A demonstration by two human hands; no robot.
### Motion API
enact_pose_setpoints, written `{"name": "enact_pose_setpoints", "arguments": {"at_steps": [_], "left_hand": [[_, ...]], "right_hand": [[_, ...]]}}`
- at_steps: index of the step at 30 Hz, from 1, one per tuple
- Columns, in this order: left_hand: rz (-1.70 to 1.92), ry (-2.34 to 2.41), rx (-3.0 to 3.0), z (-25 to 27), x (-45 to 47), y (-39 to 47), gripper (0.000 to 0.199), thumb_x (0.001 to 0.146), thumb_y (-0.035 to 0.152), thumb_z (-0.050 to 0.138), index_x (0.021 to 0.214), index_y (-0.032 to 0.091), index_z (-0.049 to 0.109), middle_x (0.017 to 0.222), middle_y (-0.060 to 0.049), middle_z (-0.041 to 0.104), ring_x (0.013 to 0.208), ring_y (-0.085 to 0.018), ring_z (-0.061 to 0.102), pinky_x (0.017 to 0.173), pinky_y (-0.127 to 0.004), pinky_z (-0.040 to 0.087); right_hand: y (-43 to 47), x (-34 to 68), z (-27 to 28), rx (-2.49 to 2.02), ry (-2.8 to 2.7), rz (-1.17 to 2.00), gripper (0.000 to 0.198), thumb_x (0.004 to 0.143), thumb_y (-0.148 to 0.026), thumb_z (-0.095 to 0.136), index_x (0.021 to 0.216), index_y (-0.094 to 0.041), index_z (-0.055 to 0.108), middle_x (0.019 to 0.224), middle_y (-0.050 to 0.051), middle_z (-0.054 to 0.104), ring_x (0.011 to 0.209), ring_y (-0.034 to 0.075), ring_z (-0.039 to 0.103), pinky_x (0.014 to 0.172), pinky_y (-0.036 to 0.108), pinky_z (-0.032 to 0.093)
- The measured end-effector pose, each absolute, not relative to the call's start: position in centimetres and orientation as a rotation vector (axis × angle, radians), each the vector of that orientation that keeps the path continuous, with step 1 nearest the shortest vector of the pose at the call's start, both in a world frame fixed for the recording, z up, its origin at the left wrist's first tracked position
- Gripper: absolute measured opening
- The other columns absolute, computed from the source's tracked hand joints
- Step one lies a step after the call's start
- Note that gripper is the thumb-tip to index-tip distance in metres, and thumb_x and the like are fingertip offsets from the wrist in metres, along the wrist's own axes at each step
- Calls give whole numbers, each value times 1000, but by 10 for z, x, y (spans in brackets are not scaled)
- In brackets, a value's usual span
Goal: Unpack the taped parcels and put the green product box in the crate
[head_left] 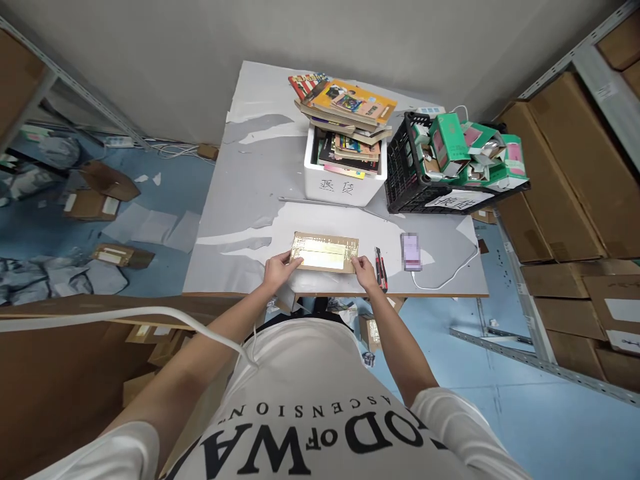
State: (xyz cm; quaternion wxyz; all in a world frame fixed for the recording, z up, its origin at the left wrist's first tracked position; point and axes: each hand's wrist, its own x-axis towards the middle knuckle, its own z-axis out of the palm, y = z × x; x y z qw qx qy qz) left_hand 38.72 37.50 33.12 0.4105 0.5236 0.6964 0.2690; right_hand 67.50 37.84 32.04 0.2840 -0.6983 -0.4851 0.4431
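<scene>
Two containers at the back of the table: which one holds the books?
The white foam box, left of the black plastic crate. Books fill it and pile above its rim; the crate holds green cartons instead.

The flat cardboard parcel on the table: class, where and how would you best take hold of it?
Grip the cardboard parcel by its two short ends, coming from left and right. It lies flat and long, and the left hand and right hand already sit there.
</scene>
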Motion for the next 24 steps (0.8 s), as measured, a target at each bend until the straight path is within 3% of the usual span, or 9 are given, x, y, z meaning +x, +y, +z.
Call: {"name": "enact_pose_setpoints", "arguments": {"at_steps": [8, 13, 17, 21, 24], "left_hand": [[615, 1807, 1366, 335, 390, 375, 54, 79, 52, 63, 121, 18, 64, 114, -7, 70, 106, -29, 64, 90, -35, 50], [800, 1755, 1894, 331, 403, 364, 49, 88, 43, 57, 128, 15, 56, 144, -17, 46, 138, -32, 36, 112, -48, 33], [697, 1207, 2287, 317, 414, 363, 30, 94, 32, 47, 119, 22, 61, 135, -13, 56, 135, -26, 43, 111, -50, 35], [639, 1093, 2336, 298, 416, 367, 38, 97, 19, 32, 123, 19, 59, 130, -13, 61, 132, -23, 47, 108, -50, 39], [653, 1096, 2322, 289, 414, 369, 39, 95, 15, 32, 124, 19, 59, 129, -12, 61, 132, -22, 47, 108, -49, 39]], "right_hand": [[382, 673, 316, -1914, -1285, 1184, 43, 79, -64, 48, 83, -21, 51, 92, 6, 65, 85, 19, 58, 79, 31, 44], [379, 669, 314, -1954, -1273, 1157, 43, 80, -64, 47, 85, -21, 53, 94, 7, 67, 89, 21, 59, 82, 32, 43], [379, 673, 307, -1924, -1274, 1173, 45, 82, -64, 45, 89, -21, 56, 97, 7, 68, 94, 22, 60, 84, 33, 44], [377, 708, 294, -2055, -1205, 1043, 47, 90, -53, 30, 100, -18, 60, 108, 12, 65, 101, 24, 60, 91, 37, 43], [366, 740, 282, -2331, -1081, 776, 42, 85, -41, 44, 114, -14, 57, 121, 20, 57, 118, 30, 51, 101, 44, 35]]}}
